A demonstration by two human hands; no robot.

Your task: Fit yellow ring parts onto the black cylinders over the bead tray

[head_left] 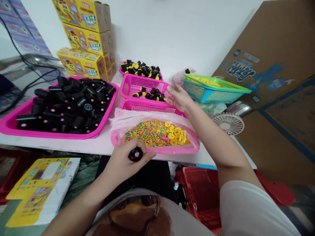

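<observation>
My left hand [123, 160] is at the near edge of the table, shut on a black plastic cylinder [135, 154] with a pink centre. It is just in front of a pink tray [172, 151] lined with a clear plastic bag, which holds multicoloured small beads [147, 133] and yellow rings [175, 134]. My right hand [179, 98] is open with fingers spread, hovering at the edge of a pink mesh basket [145, 85]. That basket holds a few black cylinders [150, 95] with yellow pieces. A large pink tray [56, 135] to the left is heaped with black cylinders [71, 105].
Behind stand another pink basket of black-and-yellow parts [140, 69], a third pink mesh basket [150, 106], printed yellow boxes [83, 62], and a green-and-blue basket [211, 90]. A small white fan [228, 124] and cardboard [270, 65] lie right; a flat yellow carton [41, 191] and red crate [201, 196] sit below.
</observation>
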